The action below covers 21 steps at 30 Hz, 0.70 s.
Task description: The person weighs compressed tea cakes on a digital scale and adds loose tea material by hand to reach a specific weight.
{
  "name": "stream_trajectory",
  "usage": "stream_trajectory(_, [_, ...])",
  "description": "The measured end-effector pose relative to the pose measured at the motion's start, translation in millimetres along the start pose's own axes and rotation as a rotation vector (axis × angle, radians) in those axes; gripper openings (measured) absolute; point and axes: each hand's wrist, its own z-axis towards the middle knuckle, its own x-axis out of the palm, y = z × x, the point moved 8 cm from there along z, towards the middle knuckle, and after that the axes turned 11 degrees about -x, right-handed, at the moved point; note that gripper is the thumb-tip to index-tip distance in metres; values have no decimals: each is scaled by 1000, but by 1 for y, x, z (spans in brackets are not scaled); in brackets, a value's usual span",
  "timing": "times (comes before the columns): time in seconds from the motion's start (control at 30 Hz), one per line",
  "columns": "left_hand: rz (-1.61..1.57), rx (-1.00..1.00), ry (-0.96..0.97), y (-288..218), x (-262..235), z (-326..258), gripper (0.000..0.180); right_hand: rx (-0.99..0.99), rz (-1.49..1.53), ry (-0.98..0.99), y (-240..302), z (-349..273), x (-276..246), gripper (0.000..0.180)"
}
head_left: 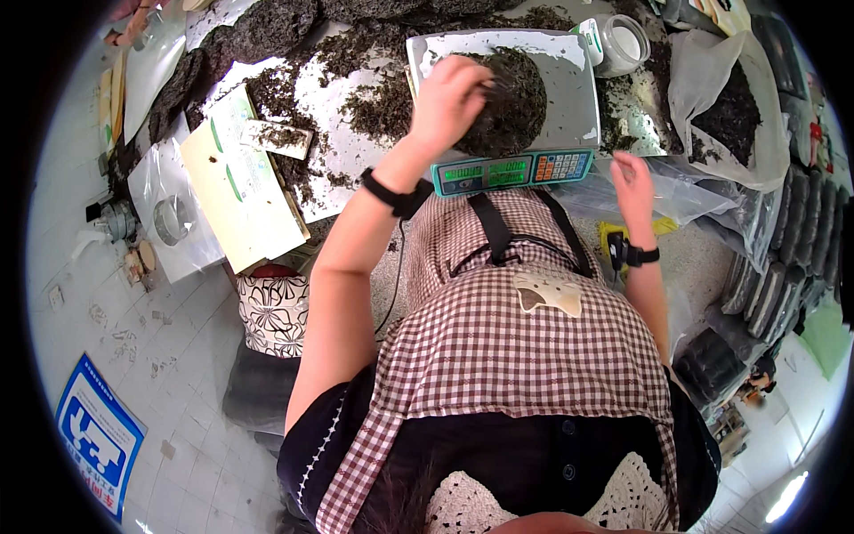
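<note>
A rounded clump of dark, dried seaweed-like material [504, 107] lies on the pale metal plate of a digital scale [569, 111]. Over the clump's left side, my left hand [449, 102] is closed, fingertips pinched together; whatever they grip is too small to make out. My right hand [634, 185] hovers by the scale's front right corner, fingers loosely bent and apart, with nothing seen in it. Facing me along the scale's front edge is a teal panel [513, 173] with lit green displays and a keypad.
Loose dark shreds [378, 109] litter the table left of the scale. Dark cakes [267, 31] line its far edge. A clear jar [623, 44] stands behind right, near an open plastic bag [729, 107] of dark material. Cream-and-green cards [236, 182] lie at left.
</note>
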Motion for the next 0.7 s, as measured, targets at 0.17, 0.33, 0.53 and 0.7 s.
stream_trajectory(0.17, [329, 139, 102, -12, 37, -4, 35, -258, 113, 12, 92, 54, 33, 23])
stream_trajectory(0.33, [131, 30, 85, -5, -20, -1, 60, -12, 282, -79, -6, 34, 16, 23])
stream_trajectory(0.53, [197, -346, -24, 95, -36, -55, 61, 78, 313, -12, 10, 41, 37, 35])
stream_trajectory(0.7, [273, -169, -10, 52, 13, -36, 66, 34, -2, 154, 65, 90, 95, 56])
